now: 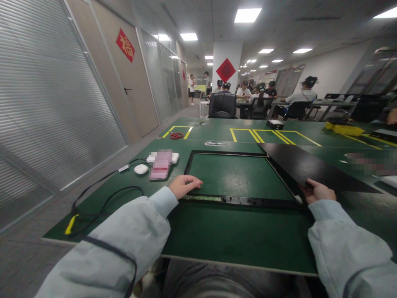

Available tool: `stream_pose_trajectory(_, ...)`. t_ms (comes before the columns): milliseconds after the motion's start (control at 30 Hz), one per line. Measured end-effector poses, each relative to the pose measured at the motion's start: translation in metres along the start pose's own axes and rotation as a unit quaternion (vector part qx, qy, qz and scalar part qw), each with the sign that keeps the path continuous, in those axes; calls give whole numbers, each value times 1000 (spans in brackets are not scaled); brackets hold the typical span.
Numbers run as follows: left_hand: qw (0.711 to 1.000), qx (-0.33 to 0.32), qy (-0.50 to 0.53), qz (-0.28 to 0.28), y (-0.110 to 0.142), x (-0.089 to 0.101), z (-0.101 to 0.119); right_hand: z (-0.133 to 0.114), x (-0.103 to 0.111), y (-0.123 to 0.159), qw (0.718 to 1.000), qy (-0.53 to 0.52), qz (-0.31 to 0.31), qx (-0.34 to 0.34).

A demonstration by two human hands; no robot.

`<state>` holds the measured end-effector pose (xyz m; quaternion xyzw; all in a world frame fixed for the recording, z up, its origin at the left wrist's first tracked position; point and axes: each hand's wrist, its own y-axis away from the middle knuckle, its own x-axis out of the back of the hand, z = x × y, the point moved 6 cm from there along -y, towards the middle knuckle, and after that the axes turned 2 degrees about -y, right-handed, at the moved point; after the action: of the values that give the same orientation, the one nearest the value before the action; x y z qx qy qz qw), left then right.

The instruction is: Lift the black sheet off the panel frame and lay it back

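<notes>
A thin black rectangular frame (257, 201) lies on the green table, with a strip of green circuit board (204, 198) along its near side. My left hand (185, 187) is over the frame's near left corner, fingers stretched out and close together; whether it touches the frame is unclear. At the right, my right hand (321, 192) grips the near edge of a flat black panel (310, 163). The panel is tilted and overlaps the frame's right side. Some of my right fingers are hidden behind it.
Left of the frame are a pink phone (161, 163), a white rounded case (141, 169) and a black cable (111, 194). Red scissors (176, 135) lie farther back. A yellow tray (344, 129) stands at the back right. Several people sit beyond a black chair (222, 105).
</notes>
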<state>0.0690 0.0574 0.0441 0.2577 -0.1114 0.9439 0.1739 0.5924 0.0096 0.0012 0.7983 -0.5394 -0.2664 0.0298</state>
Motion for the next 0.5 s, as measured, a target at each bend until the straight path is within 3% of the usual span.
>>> stream_pose_trajectory(267, 1000, -5, -1, 3, 1, 1, 1, -3, -1, 9, 1000, -17, 1, -9)
stream_pose_trajectory(500, 1000, -7, 2, 4, 0, 1, 1, 4, -1, -16, 998, -34, -53, -1)
